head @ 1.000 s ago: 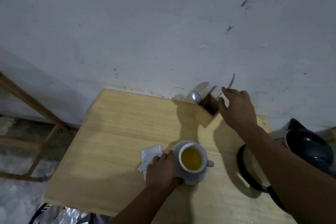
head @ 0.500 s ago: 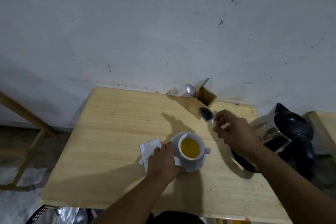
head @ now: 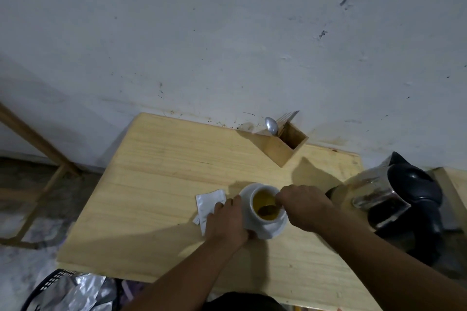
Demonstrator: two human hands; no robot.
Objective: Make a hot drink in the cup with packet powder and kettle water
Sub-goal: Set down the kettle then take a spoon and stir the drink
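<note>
A white cup (head: 255,217) of yellow liquid stands on a white saucer (head: 274,231) near the middle of the wooden table (head: 156,184). My left hand (head: 227,219) rests on the saucer's left side, holding it. My right hand (head: 302,207) is over the cup's right rim, shut on a spoon (head: 268,209) whose bowl dips into the liquid. An opened white packet (head: 208,202) lies flat just left of the cup, partly under my left hand. The steel kettle (head: 386,199) with a black lid and handle stands at the table's right edge.
A wooden cutlery holder (head: 283,146) with another spoon and a fork sits at the back of the table by the wall. A black basket with foil wrappers (head: 68,290) lies on the floor at lower left. A wooden frame (head: 38,144) leans at left.
My right hand took a spoon from the cutlery holder, carried it toward me and lowered its bowl into the cup. My left hand stayed on the saucer.
</note>
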